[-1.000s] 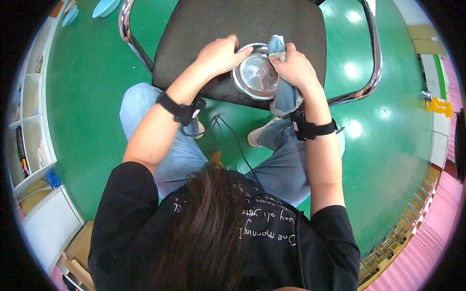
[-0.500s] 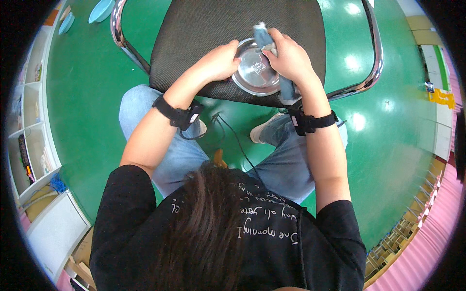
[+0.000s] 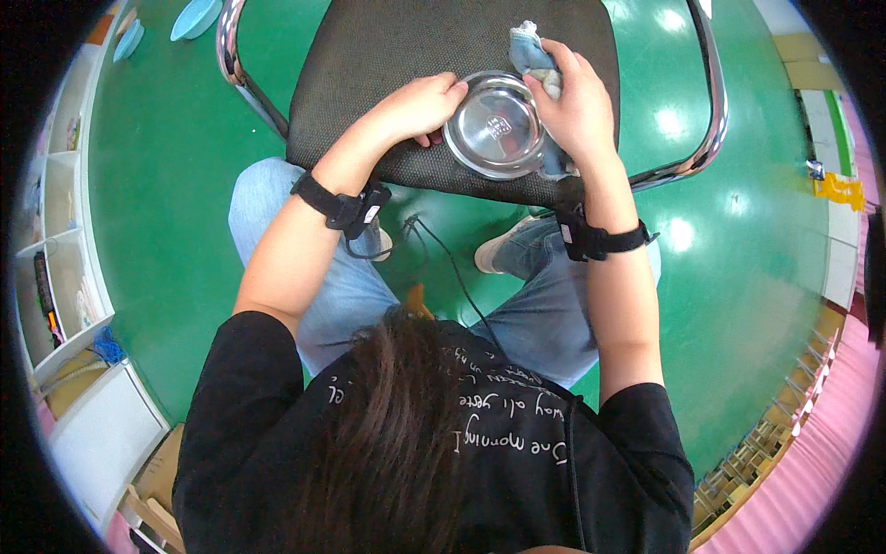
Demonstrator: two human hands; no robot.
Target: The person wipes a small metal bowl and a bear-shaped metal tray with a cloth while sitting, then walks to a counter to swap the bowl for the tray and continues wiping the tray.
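Observation:
A shiny, round metal-looking bowl [image 3: 498,129] is held over the front part of a black mesh chair seat, its inside facing up. My left hand [image 3: 423,109] is closed on the bowl's left rim, thumb on the edge and fingers curled below. My right hand [image 3: 577,103] is closed on a crumpled blue-grey cloth [image 3: 527,51] at the bowl's right rim. One end of the cloth sticks out past the fingers, and another part hangs below the hand beside the bowl. The right fingertips are partly hidden in the cloth.
The chair seat [image 3: 369,55] has chrome armrests on the left [image 3: 231,55] and right [image 3: 715,111]. Light-blue basins [image 3: 196,18] stand on the green floor at far left. White shelves [image 3: 63,194] line the left side. A black cable [image 3: 448,263] hangs between my knees.
My right hand and the cloth have moved right, from over the bowl's inside to its right rim. The bowl has shifted slightly right, with more of its inside showing.

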